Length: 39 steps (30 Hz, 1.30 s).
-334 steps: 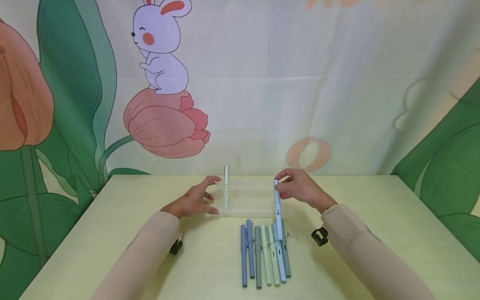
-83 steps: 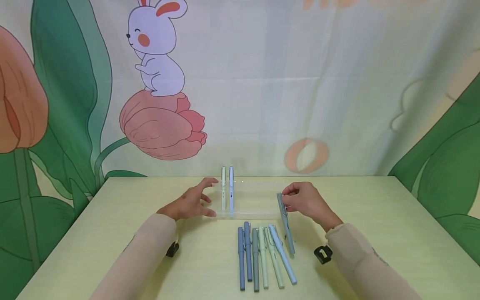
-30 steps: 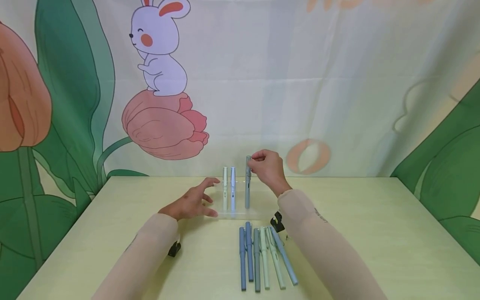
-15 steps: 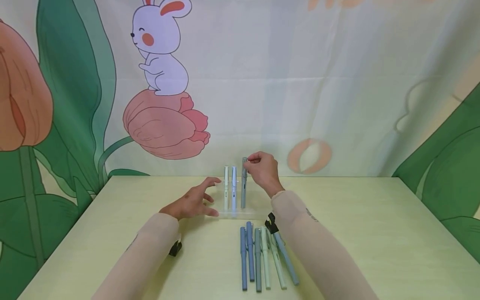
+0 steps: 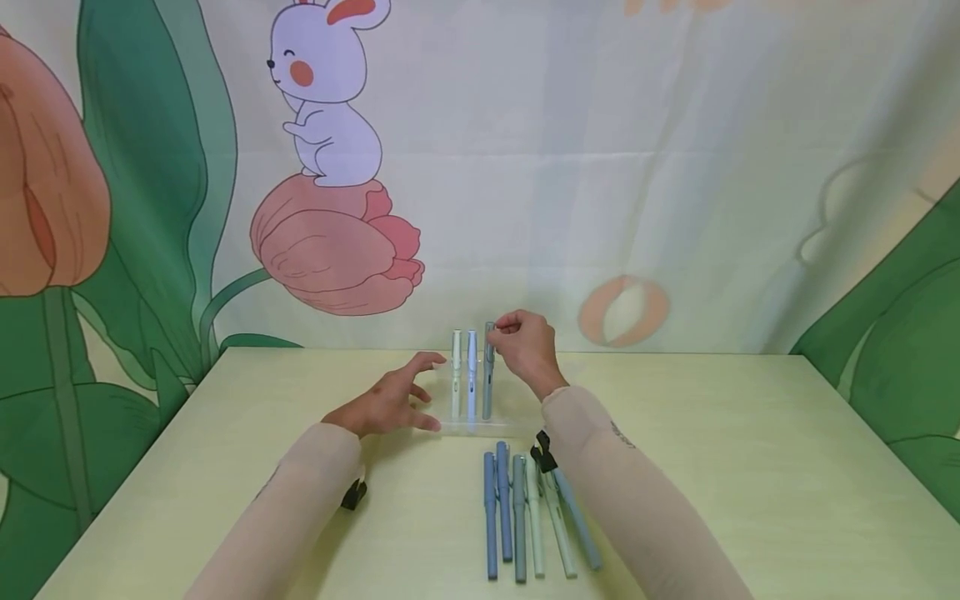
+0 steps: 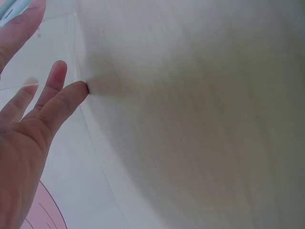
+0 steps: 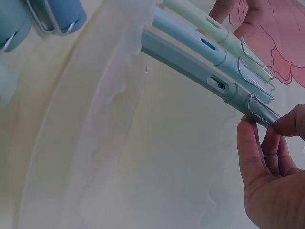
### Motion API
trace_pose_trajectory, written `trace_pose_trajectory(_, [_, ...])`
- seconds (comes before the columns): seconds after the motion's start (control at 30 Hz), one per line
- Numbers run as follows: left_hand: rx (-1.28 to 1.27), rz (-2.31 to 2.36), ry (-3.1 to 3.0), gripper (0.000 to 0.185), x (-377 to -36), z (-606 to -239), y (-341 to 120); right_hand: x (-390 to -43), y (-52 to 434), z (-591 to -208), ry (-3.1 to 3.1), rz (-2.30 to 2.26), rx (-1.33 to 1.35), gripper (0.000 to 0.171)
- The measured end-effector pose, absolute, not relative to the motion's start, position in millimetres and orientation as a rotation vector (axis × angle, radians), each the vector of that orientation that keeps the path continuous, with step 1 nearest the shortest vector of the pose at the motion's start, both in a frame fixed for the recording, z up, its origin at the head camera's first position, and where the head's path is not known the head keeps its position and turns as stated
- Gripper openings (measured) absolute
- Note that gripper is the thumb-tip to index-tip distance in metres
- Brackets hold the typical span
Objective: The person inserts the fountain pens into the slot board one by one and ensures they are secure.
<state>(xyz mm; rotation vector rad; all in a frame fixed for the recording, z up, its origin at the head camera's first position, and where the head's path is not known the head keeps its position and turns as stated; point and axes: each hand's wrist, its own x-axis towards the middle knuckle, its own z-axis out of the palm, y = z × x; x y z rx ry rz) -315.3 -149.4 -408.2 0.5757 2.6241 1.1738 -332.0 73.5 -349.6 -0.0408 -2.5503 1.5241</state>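
My right hand (image 5: 528, 350) pinches the cap end of a grey-blue fountain pen (image 5: 488, 383) between thumb and fingers. The pen stands upright in a clear plastic pen stand (image 5: 487, 429); in the right wrist view its lower end meets the stand's notched edge (image 7: 138, 43). Left of it, a light blue pen (image 5: 472, 375) and a pale green pen (image 5: 456, 375) stand in the same row. My left hand (image 5: 390, 400) is at the stand's left side, fingers spread and thumb apart. In the left wrist view, a fingertip (image 6: 82, 87) touches the stand's edge.
Several capped pens (image 5: 520, 517) in blue, grey-green and pale green lie side by side in front of the stand. My right sleeve (image 5: 630, 475) partly covers the rightmost pen (image 5: 581, 525). A printed cloth (image 5: 487, 167) hangs behind the table (image 5: 712, 417).
The light blue pen, earlier in my right hand, now stands in the stand. My right hand has brought the grey-blue pen leftward from the table and lowered it beside it. My left hand stays put.
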Motion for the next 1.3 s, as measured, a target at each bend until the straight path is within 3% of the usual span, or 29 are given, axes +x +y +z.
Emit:
trace_pose_trajectory(0.5, [0.559, 1.177, 2.62, 0.097, -314.8, -408.7, -148.8, -330.7, 71.1, -355.1, -2.637, 1.438, 0.024, 0.018])
trace_pose_trajectory(0.77, [0.581, 1.186, 2.613, 0.096, -315.1, -407.7, -149.7, -327.2, 72.2, -354.5, -2.714, 1.446, 0.186, 0.043])
trace_pose_trajectory(1.3, [0.577, 1.181, 2.621, 0.096, -314.8, -407.6, -149.2, -327.2, 69.2, -355.8, -2.726, 1.402, 0.218, 0.039])
